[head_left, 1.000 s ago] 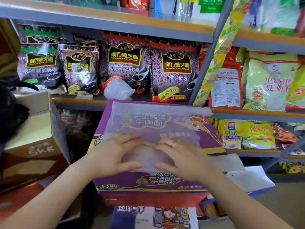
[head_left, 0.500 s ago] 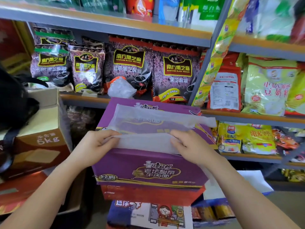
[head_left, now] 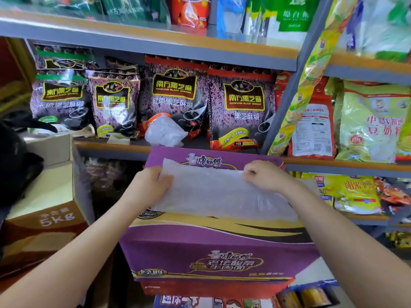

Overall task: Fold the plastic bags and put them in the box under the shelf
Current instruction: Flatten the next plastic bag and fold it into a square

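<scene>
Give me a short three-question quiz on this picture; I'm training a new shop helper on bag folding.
1. True or false: both hands grip the plastic bag.
2. What does the bag lie on? A) purple carton B) floor C) top shelf
3. Fill in: the left hand holds the bag's ____ far corner.

Key:
1. True; the right hand pinches the other far corner.
2. A, the purple carton.
3. left
</scene>
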`<state>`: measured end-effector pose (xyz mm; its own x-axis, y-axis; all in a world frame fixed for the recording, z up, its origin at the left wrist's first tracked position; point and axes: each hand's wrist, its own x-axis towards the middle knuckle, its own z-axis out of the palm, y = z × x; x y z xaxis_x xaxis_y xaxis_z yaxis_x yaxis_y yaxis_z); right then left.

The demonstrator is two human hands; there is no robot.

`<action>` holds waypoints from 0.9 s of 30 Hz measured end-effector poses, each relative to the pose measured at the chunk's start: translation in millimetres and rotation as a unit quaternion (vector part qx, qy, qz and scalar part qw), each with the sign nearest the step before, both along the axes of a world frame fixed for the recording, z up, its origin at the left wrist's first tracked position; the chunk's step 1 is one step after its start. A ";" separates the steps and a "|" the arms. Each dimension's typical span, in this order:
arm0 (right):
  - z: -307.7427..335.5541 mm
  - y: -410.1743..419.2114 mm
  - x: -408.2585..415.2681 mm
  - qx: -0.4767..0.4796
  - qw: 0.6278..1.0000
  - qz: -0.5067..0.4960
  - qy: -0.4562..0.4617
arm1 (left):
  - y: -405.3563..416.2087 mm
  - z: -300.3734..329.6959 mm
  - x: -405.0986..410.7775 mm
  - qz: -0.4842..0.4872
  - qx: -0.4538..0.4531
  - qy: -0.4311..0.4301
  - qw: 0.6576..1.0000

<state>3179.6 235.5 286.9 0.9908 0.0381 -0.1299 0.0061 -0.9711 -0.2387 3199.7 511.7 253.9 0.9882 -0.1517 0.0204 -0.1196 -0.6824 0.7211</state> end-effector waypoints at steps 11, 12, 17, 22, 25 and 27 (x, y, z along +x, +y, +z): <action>-21.0 14.5 5.3 -0.026 0.993 -0.099 -0.058 | -20.6 -8.8 17.4 -0.018 0.333 -0.302 0.893; -20.3 14.7 5.2 -0.028 0.993 -0.100 -0.057 | -24.6 -13.3 16.6 -0.050 0.323 -0.357 0.875; -16.1 13.9 6.0 -0.036 0.994 -0.097 -0.046 | -42.6 -34.2 5.9 -0.234 0.301 -0.301 0.874; -21.9 11.4 10.2 -0.067 0.990 -0.110 -0.057 | -33.6 -27.9 0.4 -0.233 0.312 -0.120 0.913; -22.1 7.9 13.6 -0.055 0.992 -0.109 -0.039 | -33.5 -24.9 -0.4 -0.219 0.299 -0.104 0.923; -17.9 1.5 17.3 -0.031 0.994 -0.109 -0.006 | -34.3 -23.9 0.2 -0.223 0.294 -0.102 0.924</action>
